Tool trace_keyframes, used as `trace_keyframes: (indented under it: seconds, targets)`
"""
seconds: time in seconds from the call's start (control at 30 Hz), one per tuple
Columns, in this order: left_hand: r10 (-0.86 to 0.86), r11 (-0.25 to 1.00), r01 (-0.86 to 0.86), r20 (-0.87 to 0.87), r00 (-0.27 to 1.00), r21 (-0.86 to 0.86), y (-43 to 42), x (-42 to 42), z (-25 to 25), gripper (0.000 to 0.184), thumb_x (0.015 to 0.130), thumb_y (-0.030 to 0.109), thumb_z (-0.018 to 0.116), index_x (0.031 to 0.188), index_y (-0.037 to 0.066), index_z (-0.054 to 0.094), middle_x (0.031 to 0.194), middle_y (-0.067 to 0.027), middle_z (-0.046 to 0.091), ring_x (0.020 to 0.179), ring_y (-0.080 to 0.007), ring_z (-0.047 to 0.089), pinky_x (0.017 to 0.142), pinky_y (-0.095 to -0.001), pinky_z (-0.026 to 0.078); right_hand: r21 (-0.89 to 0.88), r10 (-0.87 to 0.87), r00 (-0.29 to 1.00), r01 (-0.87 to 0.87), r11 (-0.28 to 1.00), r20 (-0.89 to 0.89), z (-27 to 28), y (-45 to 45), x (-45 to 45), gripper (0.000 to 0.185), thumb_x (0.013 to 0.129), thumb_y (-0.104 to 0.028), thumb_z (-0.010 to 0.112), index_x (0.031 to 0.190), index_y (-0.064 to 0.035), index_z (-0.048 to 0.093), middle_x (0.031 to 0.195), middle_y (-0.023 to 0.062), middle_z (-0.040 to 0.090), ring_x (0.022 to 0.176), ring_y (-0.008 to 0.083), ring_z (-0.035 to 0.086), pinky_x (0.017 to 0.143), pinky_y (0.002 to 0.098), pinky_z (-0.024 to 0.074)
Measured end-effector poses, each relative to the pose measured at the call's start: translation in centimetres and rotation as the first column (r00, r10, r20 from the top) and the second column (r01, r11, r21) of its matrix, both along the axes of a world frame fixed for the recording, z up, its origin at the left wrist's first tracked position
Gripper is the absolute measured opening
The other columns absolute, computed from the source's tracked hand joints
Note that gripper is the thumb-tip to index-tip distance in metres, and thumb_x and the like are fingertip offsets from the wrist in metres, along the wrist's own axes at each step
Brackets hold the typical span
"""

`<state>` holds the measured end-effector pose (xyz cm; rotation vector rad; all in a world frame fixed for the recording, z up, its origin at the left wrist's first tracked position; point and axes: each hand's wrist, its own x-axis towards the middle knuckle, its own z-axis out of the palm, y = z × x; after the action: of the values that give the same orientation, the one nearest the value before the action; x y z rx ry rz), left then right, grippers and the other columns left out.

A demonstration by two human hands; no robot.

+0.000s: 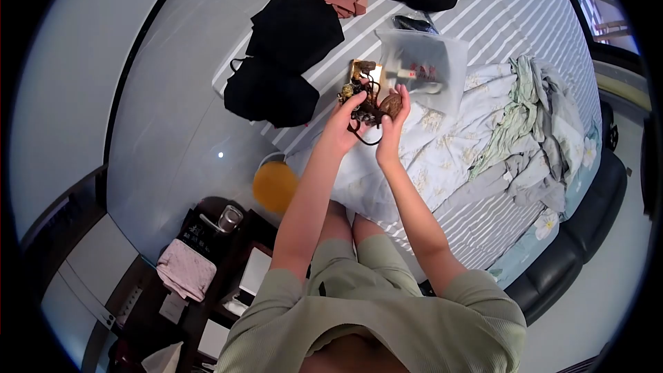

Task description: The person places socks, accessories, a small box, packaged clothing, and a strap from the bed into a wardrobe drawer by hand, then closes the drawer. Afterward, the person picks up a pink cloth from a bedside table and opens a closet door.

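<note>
Over the bed (494, 24), left hand (347, 116) is pinching a tangle (366, 97), thumb on top. Right hand (394, 124) is cupping a brown lump (391, 105). Bag (442, 59) is lying far right of both.

The sheet (511, 14) on the bed is striped cloth, matt and soft. The crumpled bedding (428, 159) is also cloth, wrinkled, with printed pattern. The bag (428, 62) looks like translucent plastic, smooth, with a cloudy surface. The black garments (293, 34) are dark matt cloth. The brown piece (391, 105) in the hands (367, 114) has a rough, ridged surface, a little shiny. The cup (230, 217) looks like metal, smooth and glossy. The headboard (552, 269) is black, smooth, with a soft shine like leather. The floor (179, 117) is grey, smooth and reflecting light.
</note>
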<state>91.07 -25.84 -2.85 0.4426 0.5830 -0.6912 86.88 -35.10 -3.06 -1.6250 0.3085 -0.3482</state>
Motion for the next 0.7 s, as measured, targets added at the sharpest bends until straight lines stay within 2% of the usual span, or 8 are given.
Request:
trace_keyframes:
  seconds: [0.07, 0.1, 0.17, 0.3, 0.37, 0.43, 0.57, 0.7]
  targets:
    - [-0.02, 1.0, 0.02, 0.026, 0.999, 0.017, 0.2, -1.6, 1.4, 0.028, 0.086, 0.013, 0.048, 0.114, 0.015, 0.049, 0.098, -0.0035, 0.057, 0.088, -0.0153, 0.056, 0.076, -0.0321, 0.047, 0.302, 0.111, 0.994, -0.1, 0.948, -0.021, 0.1, -0.5, -1.0, 0.072, 0.081, -0.054, 0.038, 0.133, -0.0079, 0.019, 0.132, 0.0159, 0.027, 0.12, 0.0262, 0.033, 0.099, 0.0372, 0.0246]
    - [-0.021, 0.999, 0.021, 0.017, 1.0, 0.041, 0.2, -2.4, 2.0, 0.028, 0.086, 0.014, 0.048, 0.114, 0.015, 0.049, 0.098, -0.0033, 0.057, 0.088, -0.015, 0.055, 0.076, -0.0324, 0.047, 0.483, 0.16, 0.983, -0.184, 0.856, 0.091, 0.1, -0.6, -1.5, 0.067, 0.084, -0.047, 0.037, 0.132, -0.0049, 0.019, 0.132, 0.0162, 0.027, 0.123, 0.0261, 0.027, 0.101, 0.0357, 0.0208]
    - [-0.019, 0.999, 0.018, 0.024, 1.0, 0.03, 0.7, -4.2, 2.5, 0.027, 0.086, 0.015, 0.048, 0.113, 0.015, 0.049, 0.098, -0.0032, 0.056, 0.089, -0.0149, 0.055, 0.076, -0.0325, 0.046, 0.466, 0.165, 0.978, -0.208, 0.86, 0.131, 0.3, -0.4, -2.8, 0.063, 0.086, -0.047, 0.034, 0.13, -0.0032, 0.025, 0.132, 0.0146, 0.031, 0.122, 0.0252, 0.03, 0.101, 0.0359, 0.0212]
    - [0.001, 0.998, -0.001, 0.006, 1.0, -0.069, 2.1, -7.8, 3.3, 0.026, 0.086, 0.015, 0.048, 0.113, 0.014, 0.049, 0.102, -0.0041, 0.056, 0.09, -0.0145, 0.055, 0.077, -0.0325, 0.046, 0.621, 0.199, 0.98, -0.158, 0.768, 0.004, -1.0, -0.6, -5.3, 0.059, 0.088, -0.045, 0.03, 0.125, -0.0004, 0.034, 0.128, 0.0132, 0.036, 0.12, 0.0228, 0.033, 0.1, 0.0348, 0.0233]
    - [-0.003, 1.0, 0.003, -0.015, 1.0, 0.023, 2.4, -9.4, 6.3, 0.026, 0.085, 0.014, 0.05, 0.111, 0.012, 0.05, 0.099, -0.0047, 0.057, 0.088, -0.0142, 0.057, 0.074, -0.0323, 0.048, 0.662, 0.302, 0.952, -0.194, 0.724, -0.051, -2.5, -0.7, -6.6, 0.058, 0.089, -0.044, 0.028, 0.124, 0.0008, 0.037, 0.127, 0.0125, 0.039, 0.119, 0.0215, 0.034, 0.1, 0.0338, 0.0246]
    - [-0.02, 0.991, 0.022, -0.017, 1.0, 0.132, 2.8, -11.3, 7.7, 0.025, 0.084, 0.013, 0.051, 0.109, 0.011, 0.051, 0.096, -0.0044, 0.058, 0.085, -0.0141, 0.058, 0.073, -0.0318, 0.049, 0.739, 0.437, 0.886, -0.189, 0.647, -0.155, -1.7, -0.5, -7.9, 0.056, 0.089, -0.046, 0.029, 0.121, -0.001, 0.041, 0.118, 0.0105, 0.046, 0.108, 0.0192, 0.045, 0.09, 0.0305, 0.0365]
    - [-0.061, 0.979, 0.047, 0.068, 0.996, 0.197, 4.4, -14.8, 9.9, 0.022, 0.082, 0.011, 0.054, 0.104, 0.009, 0.052, 0.095, -0.0037, 0.058, 0.085, -0.0144, 0.059, 0.072, -0.0315, 0.05, 0.91, 0.571, 0.813, -0.146, 0.388, -0.113, -3.0, 0.9, -10.6, 0.055, 0.088, -0.045, 0.031, 0.119, -0.0014, 0.043, 0.109, 0.0102, 0.052, 0.101, 0.0184, 0.049, 0.087, 0.0296, 0.0401]
    - [-0.022, 0.977, 0.024, -0.012, 1.0, 0.211, 6.3, -17.6, 11.8, 0.026, 0.081, 0.011, 0.055, 0.106, 0.006, 0.051, 0.096, -0.0064, 0.058, 0.086, -0.0148, 0.059, 0.071, -0.0293, 0.05, 0.991, 0.819, 0.568, -0.045, 0.123, -0.076, -2.2, 2.8, -12.4, 0.047, 0.088, -0.04, 0.037, 0.111, -0.0014, 0.05, 0.101, 0.0094, 0.057, 0.088, 0.0192, 0.057, 0.081, 0.0295, 0.0457]
